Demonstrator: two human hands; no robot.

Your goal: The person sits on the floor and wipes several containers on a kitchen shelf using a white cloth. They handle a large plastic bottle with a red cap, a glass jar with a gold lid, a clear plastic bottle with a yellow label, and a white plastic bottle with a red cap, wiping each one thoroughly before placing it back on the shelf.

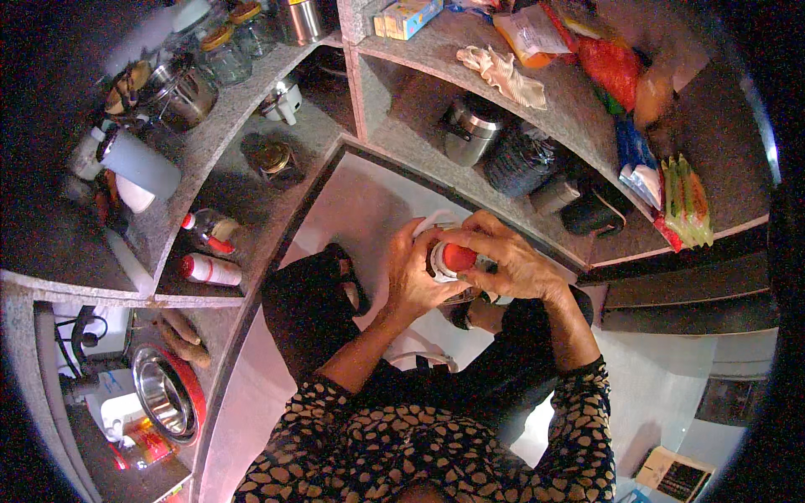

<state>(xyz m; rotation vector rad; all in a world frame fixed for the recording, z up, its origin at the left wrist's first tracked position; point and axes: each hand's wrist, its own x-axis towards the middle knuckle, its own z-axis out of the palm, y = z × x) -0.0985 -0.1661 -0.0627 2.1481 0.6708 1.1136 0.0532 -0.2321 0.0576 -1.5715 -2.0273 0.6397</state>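
Observation:
Both hands are raised in front of my body, over the pale floor. Between them is a small container with a red top (459, 258) and a white rim, seen from above. My left hand (412, 270) wraps around its near left side. My right hand (512, 254) grips it from the right, thumb and fingers around the red top. Fingers cover most of the container's body, so its full shape is hidden. Past my left fingertips a pale curved edge (437, 218) shows; I cannot tell what it belongs to.
Stone shelves curve around me. On the left stand glass jars (226, 56), a steel pot (182, 94), a red-capped white bottle (210, 269) and steel bowls (165, 393). Ahead are a steel flask (471, 132), a crumpled cloth (503, 75) and food packets (685, 201).

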